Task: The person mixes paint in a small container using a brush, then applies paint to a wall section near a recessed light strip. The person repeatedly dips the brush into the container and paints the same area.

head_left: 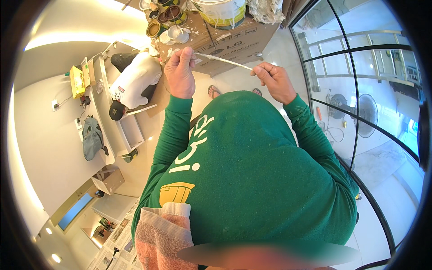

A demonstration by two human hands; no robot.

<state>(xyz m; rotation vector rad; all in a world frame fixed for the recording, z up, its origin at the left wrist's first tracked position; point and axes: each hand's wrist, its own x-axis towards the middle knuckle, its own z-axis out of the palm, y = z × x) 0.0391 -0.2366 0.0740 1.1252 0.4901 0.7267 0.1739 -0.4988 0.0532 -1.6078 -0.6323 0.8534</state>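
A thin stick smeared with white (223,60) stretches between my hands, its right end a little lower. My left hand (181,77) is closed, thumb and fingers pinching the left end. At the other end, my right hand (276,83) grips it between thumb and curled fingers. Beyond them stands a large cardboard box (245,42) bearing a big white-streaked bucket (221,14). Small open tins (155,29) and white plastic cups (179,34) crowd the box's left corner. The stick's ends are partly hidden by my fingers.
At left, another person in a white top (135,81) bends beside a white cabinet (130,130). A grey bag (92,138) and a yellow box (77,82) are nearby. Black-framed glass panels (355,85) stand close on my right, with a fan (365,114) and ladder behind.
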